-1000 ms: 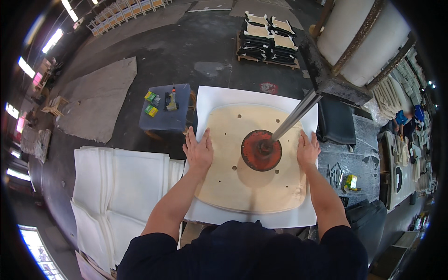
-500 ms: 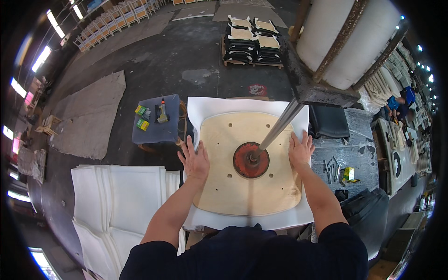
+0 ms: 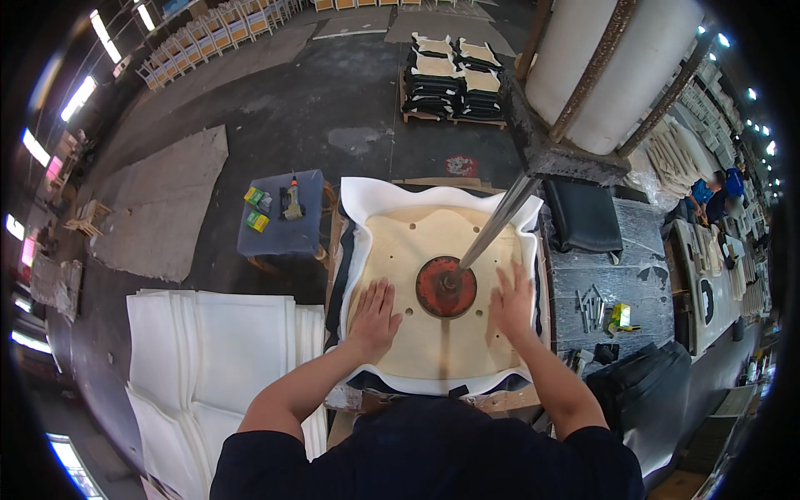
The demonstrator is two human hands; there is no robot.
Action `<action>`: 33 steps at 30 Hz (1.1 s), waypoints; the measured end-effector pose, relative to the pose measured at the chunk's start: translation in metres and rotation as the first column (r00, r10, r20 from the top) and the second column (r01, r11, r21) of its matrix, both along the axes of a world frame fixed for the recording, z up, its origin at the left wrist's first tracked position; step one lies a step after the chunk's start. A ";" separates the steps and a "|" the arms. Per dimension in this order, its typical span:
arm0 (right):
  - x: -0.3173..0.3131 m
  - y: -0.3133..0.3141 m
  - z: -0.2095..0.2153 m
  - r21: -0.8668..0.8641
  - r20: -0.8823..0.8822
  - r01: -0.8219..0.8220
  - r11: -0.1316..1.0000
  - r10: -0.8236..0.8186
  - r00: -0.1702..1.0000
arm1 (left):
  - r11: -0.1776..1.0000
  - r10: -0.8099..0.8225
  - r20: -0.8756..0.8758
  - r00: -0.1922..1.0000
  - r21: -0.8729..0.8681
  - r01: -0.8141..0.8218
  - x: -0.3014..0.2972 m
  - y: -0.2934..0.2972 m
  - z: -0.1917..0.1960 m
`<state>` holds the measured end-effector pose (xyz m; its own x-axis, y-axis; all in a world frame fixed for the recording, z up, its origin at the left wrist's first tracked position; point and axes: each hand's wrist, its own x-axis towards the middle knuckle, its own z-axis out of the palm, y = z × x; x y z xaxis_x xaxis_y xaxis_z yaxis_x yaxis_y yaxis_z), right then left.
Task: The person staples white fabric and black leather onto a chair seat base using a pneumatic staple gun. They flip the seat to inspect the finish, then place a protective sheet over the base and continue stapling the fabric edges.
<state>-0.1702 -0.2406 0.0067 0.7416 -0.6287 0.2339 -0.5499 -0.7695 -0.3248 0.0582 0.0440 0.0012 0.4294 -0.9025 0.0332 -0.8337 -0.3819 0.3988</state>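
A pale plywood seat panel (image 3: 427, 236) with several small holes lies in front of me on a white foam sheet (image 3: 371, 192). The foam's edges curl up around the panel, and dark material (image 3: 345, 254) shows beneath it. A round red press plate (image 3: 431, 287) on a metal rod (image 3: 502, 218) rests on the panel's middle. My left hand (image 3: 377, 320) lies flat on the panel left of the plate, fingers stretched out. To the plate's right, my right hand (image 3: 512, 305) is over the panel with fingers apart, slightly blurred. Neither hand holds anything.
A press cylinder (image 3: 575, 67) overhangs at the upper right. Stacked white foam sheets (image 3: 242, 333) lie left; a small table (image 3: 275, 233) carries a tool and boxes. On the right, a wrapped bench (image 3: 575, 275) bears a black cushion (image 3: 586, 215). People (image 3: 712, 200) work far right.
Both hands have moved inward from the panel's side edges onto its face. The panel and foam have sunk, the foam edges now curl up, and dark material shows around them.
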 end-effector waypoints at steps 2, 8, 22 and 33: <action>-0.018 0.020 -0.006 0.124 0.001 -0.054 0.991 0.054 0.999 | 0.999 0.014 -0.037 0.999 0.040 -0.013 -0.012 0.005 0.001; -0.038 0.042 -0.011 0.114 -0.091 -0.086 0.990 0.096 0.991 | 0.998 0.055 -0.035 0.998 0.013 -0.055 -0.016 0.007 -0.005; -0.038 0.049 -0.001 0.138 -0.188 -0.056 0.989 0.082 0.979 | 0.989 0.141 -0.049 0.989 -0.031 -0.143 -0.029 0.011 -0.017; -0.043 0.060 0.001 0.040 -0.179 -0.082 0.996 0.087 0.980 | 0.987 0.151 -0.001 0.988 -0.044 -0.151 -0.048 0.023 -0.028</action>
<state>-0.2129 -0.1808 0.0081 0.8206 -0.5670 0.0715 -0.5353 -0.8064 -0.2515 0.0101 0.0668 -0.0265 0.5607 -0.8248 0.0731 -0.7688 -0.4858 0.4158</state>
